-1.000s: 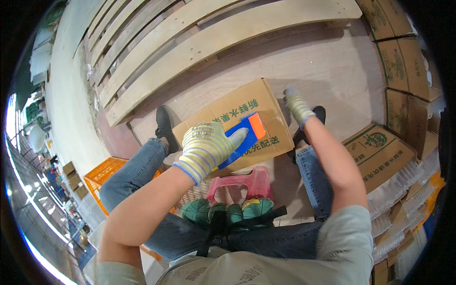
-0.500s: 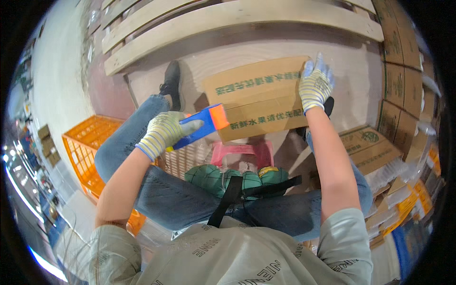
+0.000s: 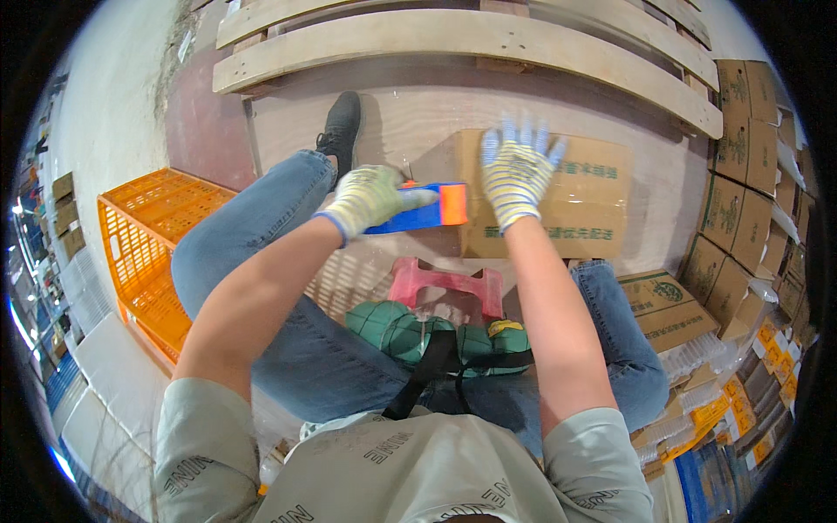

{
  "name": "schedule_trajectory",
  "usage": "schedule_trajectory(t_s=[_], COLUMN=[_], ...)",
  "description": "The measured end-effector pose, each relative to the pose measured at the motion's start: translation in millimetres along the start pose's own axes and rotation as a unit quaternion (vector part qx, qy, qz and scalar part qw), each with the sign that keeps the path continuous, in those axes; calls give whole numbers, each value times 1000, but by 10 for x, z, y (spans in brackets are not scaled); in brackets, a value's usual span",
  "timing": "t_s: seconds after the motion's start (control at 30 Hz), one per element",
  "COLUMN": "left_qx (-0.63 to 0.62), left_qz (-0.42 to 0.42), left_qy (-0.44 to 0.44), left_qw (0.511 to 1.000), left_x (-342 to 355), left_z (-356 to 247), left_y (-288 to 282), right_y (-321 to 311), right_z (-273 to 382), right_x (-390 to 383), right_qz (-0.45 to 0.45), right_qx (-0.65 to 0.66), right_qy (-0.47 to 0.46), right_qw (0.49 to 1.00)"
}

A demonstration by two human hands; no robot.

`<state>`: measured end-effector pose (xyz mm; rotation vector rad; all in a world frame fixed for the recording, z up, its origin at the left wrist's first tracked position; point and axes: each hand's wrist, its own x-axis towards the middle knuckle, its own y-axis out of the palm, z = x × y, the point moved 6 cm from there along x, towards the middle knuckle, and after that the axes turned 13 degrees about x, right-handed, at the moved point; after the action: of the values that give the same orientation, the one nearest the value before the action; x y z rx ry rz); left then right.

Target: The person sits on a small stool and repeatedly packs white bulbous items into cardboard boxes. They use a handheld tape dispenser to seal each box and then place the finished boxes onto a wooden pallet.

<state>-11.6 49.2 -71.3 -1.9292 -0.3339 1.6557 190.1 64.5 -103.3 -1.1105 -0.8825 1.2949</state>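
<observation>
A brown cardboard box [image 3: 593,192] with green print lies on the floor in front of me, between my feet and the pallet. My right hand [image 3: 518,179], in a striped knit glove, rests on or just over its left part. The fingers are spread, and their tips are blurred. My left hand [image 3: 368,199], gloved the same way, is wrapped round a blue tape dispenser [image 3: 410,213] with an orange front end. That end points right, close to the box's left edge.
A wooden pallet [image 3: 471,39] lies beyond the box. At left stands an orange plastic crate [image 3: 157,248]. A pink stool [image 3: 449,283] and a green bundle [image 3: 392,331] sit between my legs. Cardboard boxes [image 3: 737,187] are stacked at right, with another box [image 3: 667,301] lying lower.
The box has shifted right and now lies flatter. My right hand has gone from its far right corner to its left part. My left hand has carried the tape dispenser up and right.
</observation>
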Motion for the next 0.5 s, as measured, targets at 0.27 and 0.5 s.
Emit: schedule_trajectory(t_s=[0.27,0.5], left_qx=[-40,135], left_qz=[10,28], left_qy=[31,-13], left_qw=[999,990], left_x=[-97,76], left_z=[-173,175], left_y=[-186,-75], right_y=[-192,-179], right_z=[-565,-634], right_x=[102,78], right_qz=[-48,-20], right_qx=[23,54], right_qy=[18,48], right_qw=[998,997])
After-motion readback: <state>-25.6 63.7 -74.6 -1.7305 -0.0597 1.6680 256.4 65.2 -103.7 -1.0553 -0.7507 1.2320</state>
